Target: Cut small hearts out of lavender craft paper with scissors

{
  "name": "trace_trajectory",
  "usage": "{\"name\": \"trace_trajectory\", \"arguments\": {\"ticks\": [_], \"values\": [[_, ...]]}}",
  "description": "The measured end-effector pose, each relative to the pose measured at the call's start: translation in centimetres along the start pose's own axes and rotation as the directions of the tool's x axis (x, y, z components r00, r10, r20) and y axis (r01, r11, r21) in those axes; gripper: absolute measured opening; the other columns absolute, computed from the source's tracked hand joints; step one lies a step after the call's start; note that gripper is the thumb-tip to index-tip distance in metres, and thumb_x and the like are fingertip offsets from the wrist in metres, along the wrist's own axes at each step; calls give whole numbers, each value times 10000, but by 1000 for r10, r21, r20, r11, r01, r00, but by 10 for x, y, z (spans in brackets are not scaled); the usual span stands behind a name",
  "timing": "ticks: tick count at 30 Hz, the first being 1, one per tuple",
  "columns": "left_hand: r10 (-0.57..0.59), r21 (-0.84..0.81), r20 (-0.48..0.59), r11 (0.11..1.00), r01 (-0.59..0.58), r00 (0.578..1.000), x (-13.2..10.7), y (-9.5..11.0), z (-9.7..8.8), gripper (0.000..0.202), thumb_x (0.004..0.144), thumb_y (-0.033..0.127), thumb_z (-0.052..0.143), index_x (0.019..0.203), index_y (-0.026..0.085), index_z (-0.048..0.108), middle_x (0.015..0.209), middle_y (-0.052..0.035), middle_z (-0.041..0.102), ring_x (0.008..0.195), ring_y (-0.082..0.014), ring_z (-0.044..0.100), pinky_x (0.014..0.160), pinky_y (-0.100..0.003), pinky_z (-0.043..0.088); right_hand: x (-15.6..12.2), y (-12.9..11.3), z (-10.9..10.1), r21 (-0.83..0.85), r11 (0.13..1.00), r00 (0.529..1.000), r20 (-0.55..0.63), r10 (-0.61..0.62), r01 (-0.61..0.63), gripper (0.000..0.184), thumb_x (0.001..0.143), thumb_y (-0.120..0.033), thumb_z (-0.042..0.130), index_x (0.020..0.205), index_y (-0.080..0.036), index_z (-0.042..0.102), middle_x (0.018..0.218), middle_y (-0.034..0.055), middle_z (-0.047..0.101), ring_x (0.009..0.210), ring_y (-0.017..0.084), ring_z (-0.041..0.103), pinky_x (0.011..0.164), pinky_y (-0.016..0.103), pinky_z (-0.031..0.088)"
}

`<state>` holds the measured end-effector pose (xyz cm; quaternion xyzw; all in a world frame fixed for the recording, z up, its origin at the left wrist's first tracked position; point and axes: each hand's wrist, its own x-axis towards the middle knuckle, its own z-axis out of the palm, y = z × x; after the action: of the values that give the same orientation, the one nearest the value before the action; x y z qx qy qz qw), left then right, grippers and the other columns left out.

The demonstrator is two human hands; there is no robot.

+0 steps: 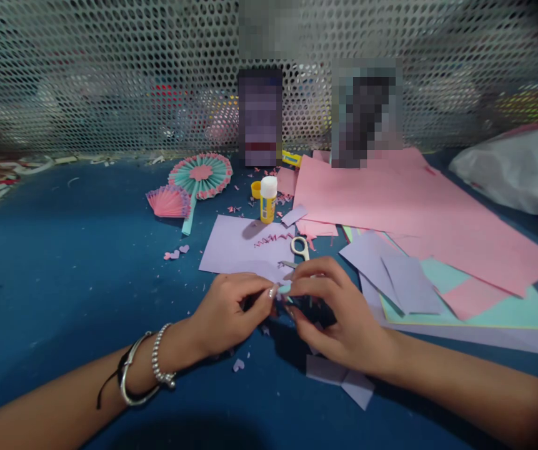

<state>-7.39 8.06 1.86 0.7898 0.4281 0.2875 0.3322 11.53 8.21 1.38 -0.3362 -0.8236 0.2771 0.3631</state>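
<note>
Low over the blue table, the fingers of my left hand (238, 306) pinch a small purple paper piece (280, 292). My right hand (338, 312) meets it from the other side, thumb and fingers curled around the same piece; its exact shape is mostly hidden. A pale teal spot shows at the right fingertips, and I cannot tell whether it is a nail or paper. Just beyond them lie scissors (300, 247) with a white handle, partly hidden by my right hand. Near my left hand, a small purple paper heart (238, 365) rests on the table.
A glue stick (268, 203) stands on a purple sheet (222, 244). Paper fans (202, 175) and small hearts (175, 254) lie left. Pink sheets (381, 194) and other coloured papers fill the right. A perforated metal panel (109, 75) closes off the back; purple scraps (327, 370) lie in front.
</note>
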Motion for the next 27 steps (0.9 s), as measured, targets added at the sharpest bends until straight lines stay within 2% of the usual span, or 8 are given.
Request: {"name": "trace_trajectory", "arguments": {"ticks": [3,10,14,17,21,27], "values": [[-4,-10,-8,1000,4,1000,0,0,-1,250,845,156,451,659,141,618,601,9,618,559,-80,549,554,-192,417,0,1,-1,-51,996,997,29,-65,67,308,747,-71,543,997,-244,499,1009,44,470,943,177,480,775,325,439],[-15,-45,14,999,16,1000,0,2,-2,277,850,167,433,713,147,674,627,-7,649,548,-85,555,550,-194,438,2,4,-3,4,999,998,19,53,-53,92,819,-135,525,858,-214,551,959,45,495,921,178,498,789,343,441],[19,-69,-18,997,-20,1000,0,3,-2,227,817,180,463,909,133,665,656,-20,661,537,-92,551,517,-194,449,3,4,-4,74,992,995,16,99,-100,90,844,-148,499,873,-211,557,941,43,504,903,173,505,788,342,440],[39,-61,-35,997,-42,999,1,1,0,296,766,226,562,1036,121,622,695,-24,669,520,-89,534,493,-191,449,4,4,-4,113,982,989,14,147,-148,92,854,-145,488,866,-207,555,927,40,502,899,166,504,803,338,431],[-55,-79,-7,995,54,998,2,-3,1,225,800,266,584,983,161,663,732,-19,691,549,-88,567,516,-187,459,6,3,-4,141,975,985,26,170,-172,81,858,-145,485,853,-198,546,913,35,496,890,156,498,793,320,419],[-145,-241,3,960,142,989,2,-3,0,177,845,246,540,921,181,686,763,-7,714,645,-98,644,600,-186,505,5,3,-4,198,961,981,20,193,-193,90,871,-135,433,905,-192,494,905,35,506,844,147,494,727,301,420]]}}
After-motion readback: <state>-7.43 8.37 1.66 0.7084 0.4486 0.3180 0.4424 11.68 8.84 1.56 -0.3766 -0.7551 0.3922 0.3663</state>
